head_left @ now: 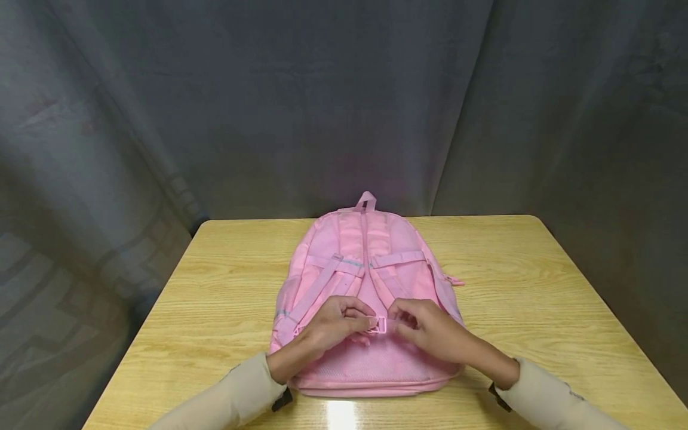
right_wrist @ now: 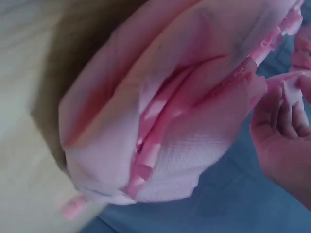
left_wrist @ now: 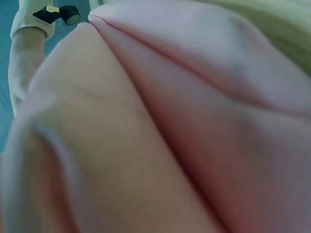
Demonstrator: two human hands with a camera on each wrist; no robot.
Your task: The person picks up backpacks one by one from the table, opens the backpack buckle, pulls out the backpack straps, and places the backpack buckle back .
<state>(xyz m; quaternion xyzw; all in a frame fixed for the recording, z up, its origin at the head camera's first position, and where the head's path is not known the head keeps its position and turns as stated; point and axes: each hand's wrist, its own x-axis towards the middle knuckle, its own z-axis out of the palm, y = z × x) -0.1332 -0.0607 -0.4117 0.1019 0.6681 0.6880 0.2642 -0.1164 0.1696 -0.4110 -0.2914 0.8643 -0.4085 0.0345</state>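
Wooden table (head_left: 537, 286), pink backpack (head_left: 371, 269) lying flat

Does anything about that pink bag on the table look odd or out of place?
Nothing stands out. The pink backpack lies flat, straps up, on the wooden table. The left hand and right hand pinch a small buckle between them. No tear or spill shows.

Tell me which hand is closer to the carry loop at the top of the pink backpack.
Neither clearly. The left hand and right hand both pinch the buckle near the backpack's bottom end, about equally far from the carry loop.
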